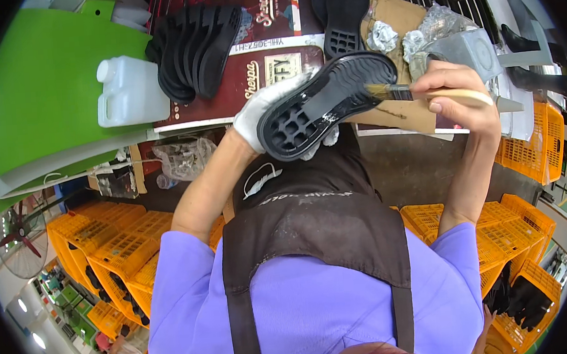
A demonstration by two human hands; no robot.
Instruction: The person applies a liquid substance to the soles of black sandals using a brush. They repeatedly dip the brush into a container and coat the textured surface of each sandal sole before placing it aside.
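A black shoe sole [334,98] is tilted up in front of me with its inner side showing; a grid of square hollows lies at its heel end. My left hand [259,113], in a white glove, is closed around the sole from beneath and the left side. Bare and closed, my right hand [458,92] grips the pale handle of a paintbrush [452,93]. The bristles touch the inner face of the sole near its wider end. A wet-looking sheen covers part of that face.
A row of black soles [199,48] stands at the left on dark red boxes [288,61], beside a white jug [134,92]. More soles [344,15] lie behind. Crumpled wrap [382,37] and a clear container [465,52] sit at right. Orange crates [124,247] stand behind me.
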